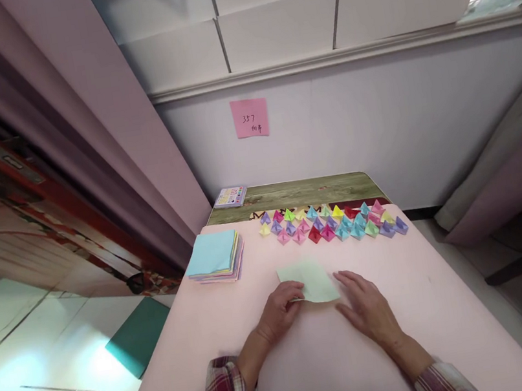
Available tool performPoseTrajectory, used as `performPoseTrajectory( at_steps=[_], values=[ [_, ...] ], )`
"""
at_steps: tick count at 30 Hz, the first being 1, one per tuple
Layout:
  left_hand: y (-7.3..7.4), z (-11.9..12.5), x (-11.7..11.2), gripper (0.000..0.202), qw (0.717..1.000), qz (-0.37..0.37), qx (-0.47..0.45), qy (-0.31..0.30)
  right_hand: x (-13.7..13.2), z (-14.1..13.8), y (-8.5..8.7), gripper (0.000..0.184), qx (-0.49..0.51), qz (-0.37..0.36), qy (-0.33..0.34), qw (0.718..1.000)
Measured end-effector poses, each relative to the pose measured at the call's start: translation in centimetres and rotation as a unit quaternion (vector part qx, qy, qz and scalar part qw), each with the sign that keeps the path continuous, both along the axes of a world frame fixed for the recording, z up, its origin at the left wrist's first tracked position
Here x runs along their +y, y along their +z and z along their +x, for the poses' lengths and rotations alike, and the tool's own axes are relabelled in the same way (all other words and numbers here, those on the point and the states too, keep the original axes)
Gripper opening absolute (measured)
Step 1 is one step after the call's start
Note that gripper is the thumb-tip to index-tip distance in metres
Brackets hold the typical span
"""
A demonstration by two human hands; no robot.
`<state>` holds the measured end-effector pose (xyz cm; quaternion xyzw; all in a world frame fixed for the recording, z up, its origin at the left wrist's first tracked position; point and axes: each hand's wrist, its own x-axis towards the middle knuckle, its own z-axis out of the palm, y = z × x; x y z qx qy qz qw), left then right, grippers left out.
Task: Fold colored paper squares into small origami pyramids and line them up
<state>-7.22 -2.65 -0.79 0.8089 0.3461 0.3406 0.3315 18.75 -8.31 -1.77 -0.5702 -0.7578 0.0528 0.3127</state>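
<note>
A pale green square of paper (pixel 313 280) lies on the pink table between my hands, its near edge a little raised. My left hand (pixel 280 309) pinches the paper's near left corner between thumb and fingers. On the other side, my right hand (pixel 366 305) is open, thumb and fingers apart, just beside the paper's right edge. Beyond the sheet, several small folded paper boats (pixel 328 231) in many colours stand in rows. To the left sits a stack of coloured paper squares (pixel 213 255), with a light blue sheet on top.
The pink tabletop (pixel 288 374) meets a green wood-patterned strip (pixel 309 189) at the back, where a small printed packet (pixel 230 197) lies. A pink note (pixel 250 118) with handwriting is stuck to the wall. A dark green flat object (pixel 138 334) is on the floor at left.
</note>
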Motion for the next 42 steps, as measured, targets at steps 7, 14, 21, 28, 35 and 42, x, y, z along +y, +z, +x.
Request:
performPoseTrajectory(
  at_steps=[7, 14, 21, 28, 35, 42],
  values=[
    [-0.1, -0.6, -0.9, 0.022, 0.996, -0.065, -0.060, 0.001, 2.0, -1.2, -1.6, 0.045, 0.018, 0.046, 0.090, 0.995],
    [-0.2, -1.3, 0.0, 0.051, 0.994, 0.045, 0.093, 0.039, 1.9, -0.8, -2.2, 0.042, 0.025, 0.060, 0.085, 0.994],
    [0.2, -0.7, -0.1, 0.047, 0.989, 0.041, 0.137, 0.046, 2.0, -1.0, -1.9, 0.052, 0.014, 0.006, 0.054, 0.998],
    [0.5, -0.6, -0.2, 0.049, 0.982, 0.034, 0.188, 0.002, 2.0, -1.2, -1.3, 0.056, -0.016, -0.011, 0.093, 0.995],
    [0.0, -0.4, -0.3, 0.016, 0.988, 0.022, 0.112, 0.102, 2.1, -0.7, -2.0, 0.027, 0.038, -0.003, 0.050, 0.998],
    [-0.4, 0.3, 0.1, 0.007, 0.970, 0.035, 0.104, 0.216, 3.2, -2.1, -1.8, 0.026, 0.102, -0.047, -0.085, 0.990]
  ],
)
